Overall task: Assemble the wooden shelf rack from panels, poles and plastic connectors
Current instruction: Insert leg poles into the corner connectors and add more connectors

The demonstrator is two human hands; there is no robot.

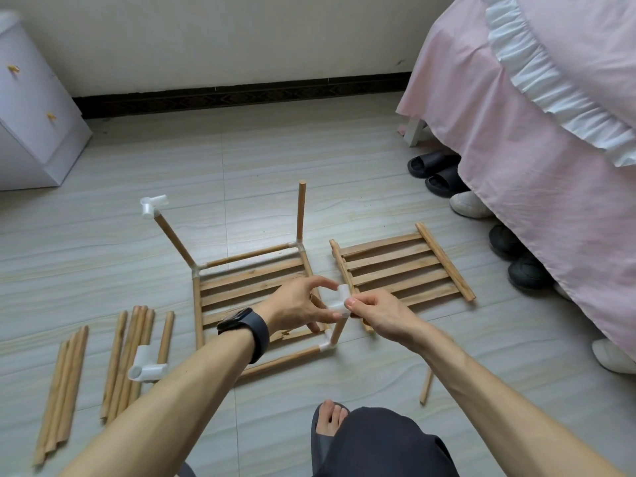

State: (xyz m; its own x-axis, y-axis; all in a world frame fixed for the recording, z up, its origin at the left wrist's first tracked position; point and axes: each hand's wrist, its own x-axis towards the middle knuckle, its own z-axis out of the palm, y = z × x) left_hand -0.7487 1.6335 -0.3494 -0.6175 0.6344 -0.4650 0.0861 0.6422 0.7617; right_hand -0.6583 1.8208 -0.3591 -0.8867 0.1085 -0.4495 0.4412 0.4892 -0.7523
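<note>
A slatted wooden panel (254, 284) lies on the floor, framed by poles joined with white plastic connectors. Upright poles rise from its corners: the back left pole (173, 241) carries a white connector (153, 204), and the back right pole (301, 211) has a bare top. At the front right corner a short pole (339, 330) stands up with a white connector (339, 302) on its top. My left hand (297, 304) and my right hand (377, 313) both pinch that connector from either side. A second slatted panel (401, 266) lies to the right.
Several loose poles (129, 352) lie on the floor at the left, with a spare white connector (144, 366) on them. One pole (426, 385) lies near my right arm. A bed with a pink skirt (516, 149), shoes (444, 180) and a white cabinet (31, 115) border the floor.
</note>
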